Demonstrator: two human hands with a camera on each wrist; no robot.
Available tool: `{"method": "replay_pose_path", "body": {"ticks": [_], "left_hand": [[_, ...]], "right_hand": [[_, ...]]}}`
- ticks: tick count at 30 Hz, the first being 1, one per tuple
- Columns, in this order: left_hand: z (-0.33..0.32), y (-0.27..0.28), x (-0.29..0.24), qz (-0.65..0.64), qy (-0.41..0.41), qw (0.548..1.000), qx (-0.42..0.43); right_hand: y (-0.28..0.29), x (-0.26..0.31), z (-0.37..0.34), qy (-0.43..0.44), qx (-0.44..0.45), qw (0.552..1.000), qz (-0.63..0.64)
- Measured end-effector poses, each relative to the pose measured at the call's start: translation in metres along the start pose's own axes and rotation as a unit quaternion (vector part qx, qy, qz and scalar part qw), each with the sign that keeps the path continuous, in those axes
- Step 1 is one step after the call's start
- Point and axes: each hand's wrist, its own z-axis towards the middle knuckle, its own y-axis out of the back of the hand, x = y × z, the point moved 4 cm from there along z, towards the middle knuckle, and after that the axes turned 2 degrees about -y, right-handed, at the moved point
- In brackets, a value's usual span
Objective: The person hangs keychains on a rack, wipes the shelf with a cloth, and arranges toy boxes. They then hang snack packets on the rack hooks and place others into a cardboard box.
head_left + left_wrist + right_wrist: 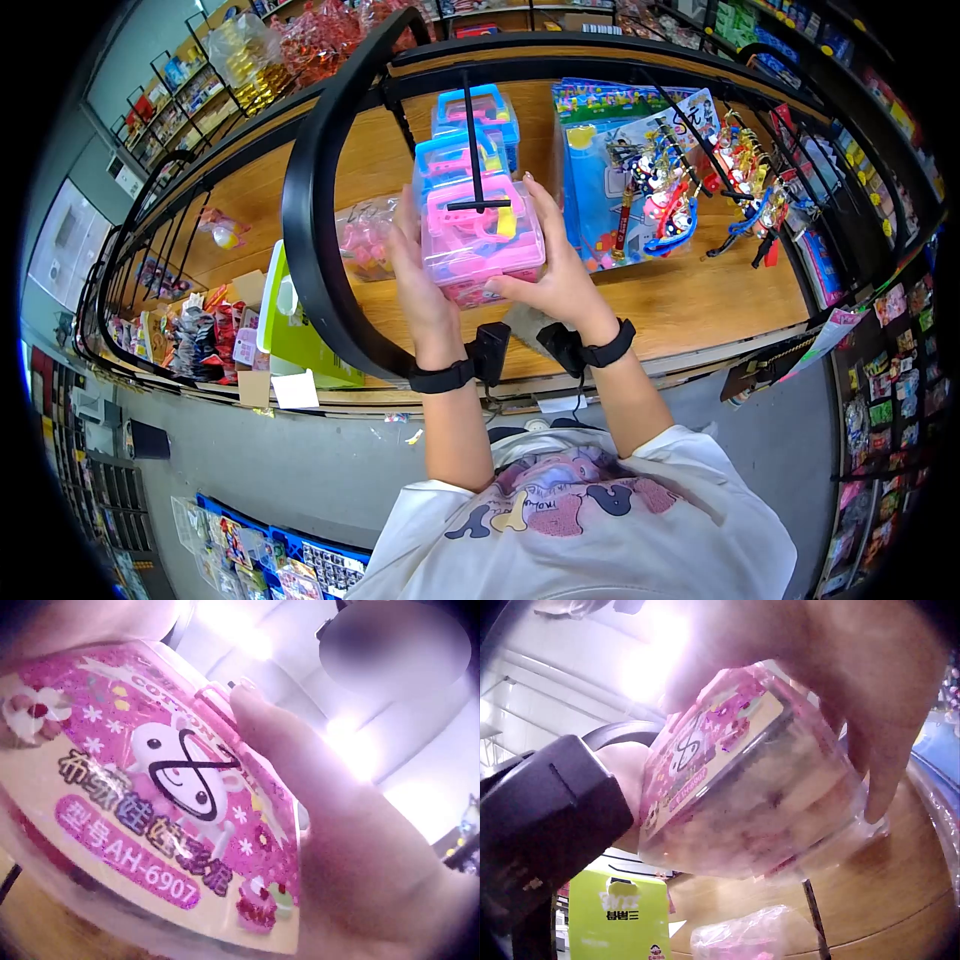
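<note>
Both hands hold a pink, clear-sided clay kit box [482, 245] with a carry handle on its lid, above the wooden shelf. My left hand [425, 295] grips its left side, and in the left wrist view the left thumb [289, 750] lies along the edge of the printed label. My right hand [562, 280] holds the right side, thumb on the front and fingers up along the side. The right wrist view shows the box's underside [757, 802] tilted toward the camera. Directly behind stand similar boxes with blue handles, one nearer [450, 155] and one farther [500, 105].
A black curved rail [315, 200] arches left of the hands, and a black hook bar [475, 130] hangs over the boxes. Bagged pink items [368, 235] and a green box [310, 340] lie left. Blue packs [600, 200] and hanging trinkets [668, 190] are right.
</note>
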Motion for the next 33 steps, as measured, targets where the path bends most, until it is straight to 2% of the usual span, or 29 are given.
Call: {"method": "replay_pose_path", "body": {"ticks": [6,9,12,15,18,21,24,27,33], "left_hand": [[0.000,-0.002,0.005,-0.011,-0.002,1.000,0.013],[-0.002,-0.005,0.002,-0.001,0.002,1.000,0.020],[-0.001,-0.006,0.001,-0.006,0.011,1.000,0.025],[-0.001,-0.006,0.001,-0.009,0.013,1.000,0.026],[-0.002,-0.007,0.002,-0.006,0.014,1.000,0.025],[-0.003,-0.008,0.001,-0.017,0.014,1.000,0.018],[-0.006,-0.008,0.002,-0.022,0.013,1.000,-0.001],[-0.007,-0.002,0.005,0.006,-0.005,1.000,-0.021],[-0.009,0.007,0.010,0.019,-0.013,0.999,-0.034]], "right_hand": [[0.001,-0.004,0.000,0.016,-0.003,1.000,0.013],[0.001,-0.016,0.000,0.042,-0.012,0.997,-0.061],[0.002,-0.020,-0.001,0.028,-0.012,0.996,-0.088],[-0.001,-0.023,0.000,0.029,-0.052,0.998,-0.024],[0.001,-0.022,-0.001,0.026,-0.009,0.996,-0.082],[0.001,-0.026,-0.001,0.033,-0.012,0.998,-0.055],[-0.003,-0.020,-0.001,0.048,-0.006,0.998,0.040],[-0.005,-0.015,-0.003,0.027,-0.009,0.998,0.056],[-0.008,-0.014,-0.005,0.060,-0.011,0.997,0.046]]}}
